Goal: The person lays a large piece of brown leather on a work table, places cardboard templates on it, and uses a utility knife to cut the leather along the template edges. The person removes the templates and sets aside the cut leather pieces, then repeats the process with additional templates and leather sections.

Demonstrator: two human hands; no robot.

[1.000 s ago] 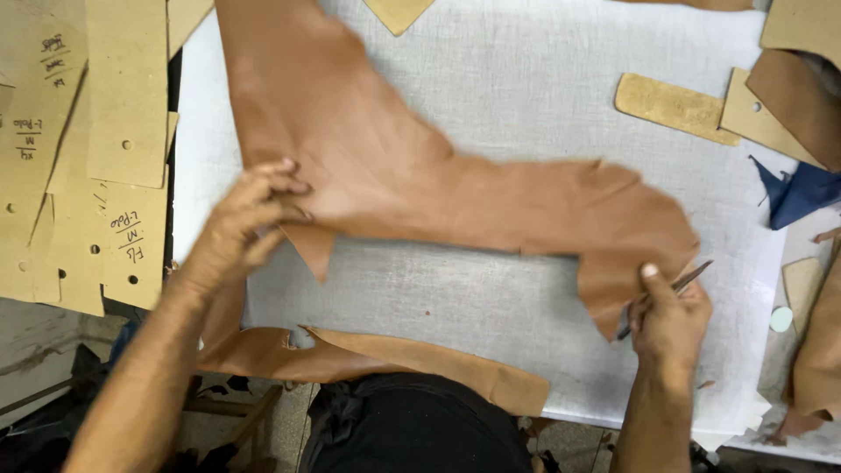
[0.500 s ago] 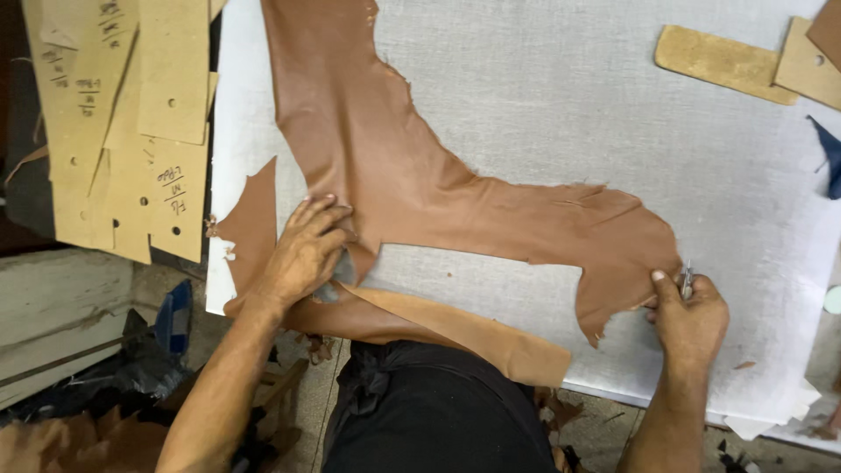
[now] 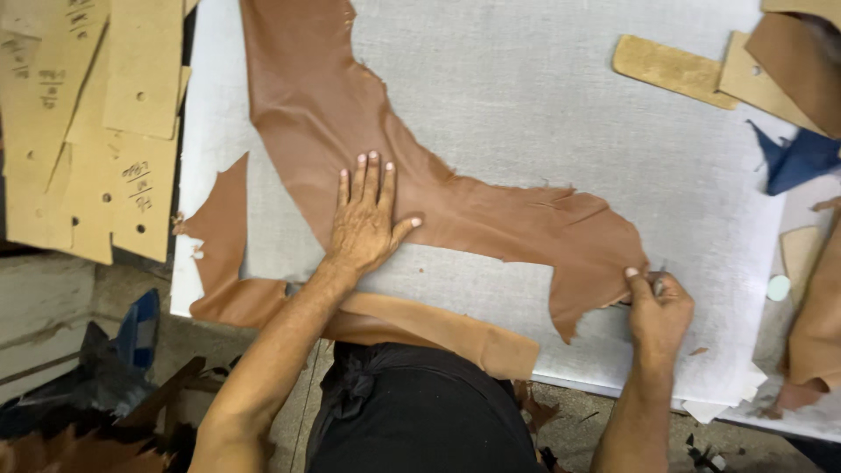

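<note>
A large irregular piece of brown leather (image 3: 315, 96) lies spread on a white cutting board (image 3: 543, 114). My left hand (image 3: 366, 219) presses flat on the leather, fingers apart and pointing away from me. My right hand (image 3: 657, 307) is closed around a small cutting tool (image 3: 655, 277) at the leather's ragged right edge (image 3: 613, 254). A strip of the same leather (image 3: 438, 328) hangs over the board's near edge by my waist.
Tan cardboard patterns (image 3: 96, 114) lie stacked at the left. More tan pattern pieces (image 3: 674, 70) and a blue scrap (image 3: 797, 158) sit at the upper right. Brown leather offcuts (image 3: 815, 324) lie at the right edge. Scraps litter the floor (image 3: 105, 412).
My left hand has opened from a bunched grip and now lies flat on the leather, further up. My right hand stays at the right edge with the tool.
</note>
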